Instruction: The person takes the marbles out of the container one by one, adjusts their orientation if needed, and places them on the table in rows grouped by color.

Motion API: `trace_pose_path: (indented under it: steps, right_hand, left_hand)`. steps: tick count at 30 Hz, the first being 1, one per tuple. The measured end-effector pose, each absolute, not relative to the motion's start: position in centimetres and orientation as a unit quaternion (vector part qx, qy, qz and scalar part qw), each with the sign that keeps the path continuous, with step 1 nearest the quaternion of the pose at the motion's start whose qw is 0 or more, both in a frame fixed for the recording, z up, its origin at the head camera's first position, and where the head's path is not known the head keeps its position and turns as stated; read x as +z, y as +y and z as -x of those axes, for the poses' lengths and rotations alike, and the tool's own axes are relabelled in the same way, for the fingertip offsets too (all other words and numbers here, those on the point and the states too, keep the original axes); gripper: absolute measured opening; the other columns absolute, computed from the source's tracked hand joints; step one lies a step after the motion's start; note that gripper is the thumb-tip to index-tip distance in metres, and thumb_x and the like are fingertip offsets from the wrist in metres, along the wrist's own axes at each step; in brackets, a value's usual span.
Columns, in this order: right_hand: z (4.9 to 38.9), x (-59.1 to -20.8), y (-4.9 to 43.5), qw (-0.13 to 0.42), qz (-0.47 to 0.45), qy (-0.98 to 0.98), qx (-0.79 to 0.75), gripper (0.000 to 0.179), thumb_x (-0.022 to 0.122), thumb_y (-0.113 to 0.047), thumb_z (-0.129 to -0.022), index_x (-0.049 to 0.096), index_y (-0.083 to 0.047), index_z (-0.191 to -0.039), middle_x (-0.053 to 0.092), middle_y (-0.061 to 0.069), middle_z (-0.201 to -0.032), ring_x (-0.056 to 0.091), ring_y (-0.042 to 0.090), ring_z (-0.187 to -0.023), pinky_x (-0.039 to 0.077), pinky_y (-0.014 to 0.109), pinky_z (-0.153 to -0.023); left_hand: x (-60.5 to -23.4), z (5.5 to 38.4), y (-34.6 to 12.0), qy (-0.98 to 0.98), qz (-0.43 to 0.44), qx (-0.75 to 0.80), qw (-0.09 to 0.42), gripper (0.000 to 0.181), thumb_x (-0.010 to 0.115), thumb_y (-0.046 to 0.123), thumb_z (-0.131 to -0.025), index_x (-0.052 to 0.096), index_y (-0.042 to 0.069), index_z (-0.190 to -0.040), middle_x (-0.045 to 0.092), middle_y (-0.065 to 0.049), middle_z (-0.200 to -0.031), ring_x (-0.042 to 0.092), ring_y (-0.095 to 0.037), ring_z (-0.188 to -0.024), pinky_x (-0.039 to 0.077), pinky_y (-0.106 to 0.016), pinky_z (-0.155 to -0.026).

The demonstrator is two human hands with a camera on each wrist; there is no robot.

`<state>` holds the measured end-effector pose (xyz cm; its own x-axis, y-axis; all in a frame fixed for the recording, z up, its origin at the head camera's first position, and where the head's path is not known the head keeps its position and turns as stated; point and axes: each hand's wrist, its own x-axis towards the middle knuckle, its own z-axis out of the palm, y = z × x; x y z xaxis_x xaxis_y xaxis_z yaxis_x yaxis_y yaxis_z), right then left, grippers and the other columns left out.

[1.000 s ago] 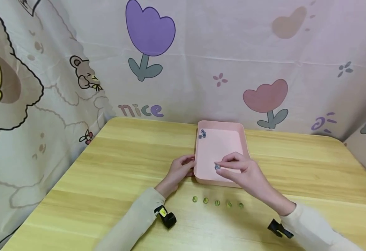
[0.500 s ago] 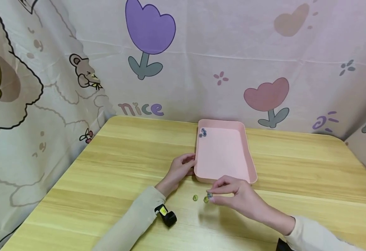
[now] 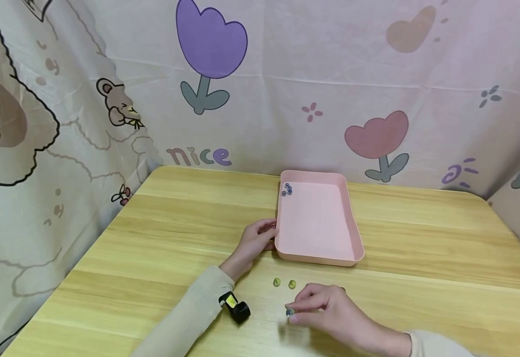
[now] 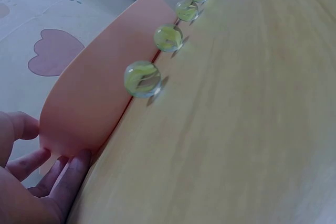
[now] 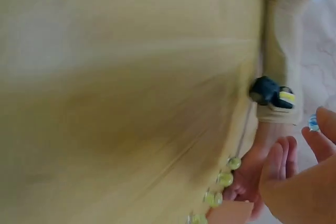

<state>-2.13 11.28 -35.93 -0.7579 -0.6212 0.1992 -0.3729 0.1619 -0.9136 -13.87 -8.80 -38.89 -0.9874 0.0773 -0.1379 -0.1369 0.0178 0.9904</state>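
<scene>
In the head view my right hand [image 3: 337, 315] pinches a small blue marble [image 3: 290, 312] between thumb and fingertips, close over the table in front of the marble row. That blue-and-clear marble [image 5: 313, 123] also shows at the fingertips in the right wrist view. My left hand [image 3: 254, 244] rests its fingertips against the outer left side of a pink tray [image 3: 322, 260]. In the left wrist view, its fingers [image 4: 76, 169] touch the tray's wall. Several blue marbles [image 3: 288, 189] lie in the tray's far left corner.
Yellow-green marbles [image 3: 292, 284] stand in a row on the wooden table [image 3: 188, 218], before the tray's near side; my right hand hides some in the head view. A printed cloth [image 3: 277, 59] hangs behind the table. A black wrist camera [image 3: 237, 308] sits on the left sleeve.
My right hand has come from over the tray back toward the near side of the table, still pinching the blue marble. The left hand stays at the tray's side.
</scene>
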Motion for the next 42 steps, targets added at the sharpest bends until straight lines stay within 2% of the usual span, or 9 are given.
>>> trace_pose_path:
  steps: [4, 6, 17, 22, 33, 42]
  right_hand:
    - [2.1, -36.7, 11.1, -0.005, 0.413, 0.779, -0.472, 0.019, 0.077, -0.013, -0.083, 0.076, 0.0, -0.097, 0.062, -0.005, -0.09, 0.058, 0.002, -0.08, 0.051, 0.018, -0.063]
    - [2.1, -36.7, 10.9, -0.032, 0.424, 0.784, -0.452, 0.019, 0.077, -0.013, -0.082, 0.077, -0.001, -0.097, 0.062, -0.006, -0.089, 0.058, 0.001, -0.079, 0.051, 0.016, -0.061]
    - [2.4, -36.5, 9.9, 0.077, 0.335, 0.81, -0.475, 0.023, 0.077, -0.019, -0.083, 0.076, 0.0, -0.097, 0.067, -0.011, -0.08, 0.058, -0.001, -0.072, 0.051, 0.019, -0.057]
    - [2.6, -37.0, 8.8, 0.08, 0.319, 0.831, -0.448, 0.022, 0.078, -0.022, -0.082, 0.077, -0.005, -0.097, 0.067, -0.014, -0.078, 0.055, -0.002, -0.071, 0.048, 0.017, -0.059]
    - [3.4, -37.2, 7.4, 0.087, 0.315, 0.849, -0.416, 0.016, 0.078, -0.019, -0.082, 0.079, -0.007, -0.093, 0.069, -0.008, -0.077, 0.057, -0.002, -0.071, 0.047, 0.015, -0.056]
    - [3.8, -37.3, 7.2, 0.073, 0.31, 0.864, -0.391, 0.012, 0.079, -0.016, -0.081, 0.079, -0.009, -0.091, 0.073, -0.003, -0.084, 0.062, 0.002, -0.079, 0.05, 0.016, -0.064]
  left_hand:
    - [-38.7, 14.0, -8.9, 0.711, 0.027, 0.698, 0.08, 0.038, 0.061, 0.01, -0.093, 0.058, -0.001, -0.129, 0.059, -0.014, -0.115, 0.06, -0.02, -0.094, 0.057, -0.03, -0.077]
    - [-39.2, 14.4, -9.0, 0.71, 0.026, 0.699, 0.079, 0.037, 0.061, 0.01, -0.093, 0.058, 0.0, -0.129, 0.059, -0.014, -0.115, 0.061, -0.019, -0.093, 0.057, -0.03, -0.077]
    - [-39.0, 14.6, -9.2, 0.7, 0.034, 0.71, 0.066, 0.037, 0.062, 0.008, -0.093, 0.059, -0.001, -0.128, 0.06, -0.015, -0.117, 0.06, -0.02, -0.095, 0.057, -0.029, -0.076]
    - [-39.4, 14.4, -9.3, 0.702, 0.037, 0.707, 0.071, 0.037, 0.061, 0.007, -0.093, 0.058, -0.002, -0.129, 0.06, -0.015, -0.118, 0.06, -0.019, -0.094, 0.057, -0.029, -0.075]
    - [-39.6, 14.3, -9.1, 0.702, 0.03, 0.708, 0.076, 0.037, 0.061, 0.007, -0.093, 0.058, -0.003, -0.129, 0.06, -0.017, -0.119, 0.06, -0.02, -0.096, 0.057, -0.029, -0.076]
    - [-39.6, 14.4, -8.8, 0.703, 0.03, 0.706, 0.078, 0.037, 0.061, 0.009, -0.093, 0.059, -0.001, -0.128, 0.06, -0.015, -0.117, 0.06, -0.019, -0.093, 0.057, -0.029, -0.076]
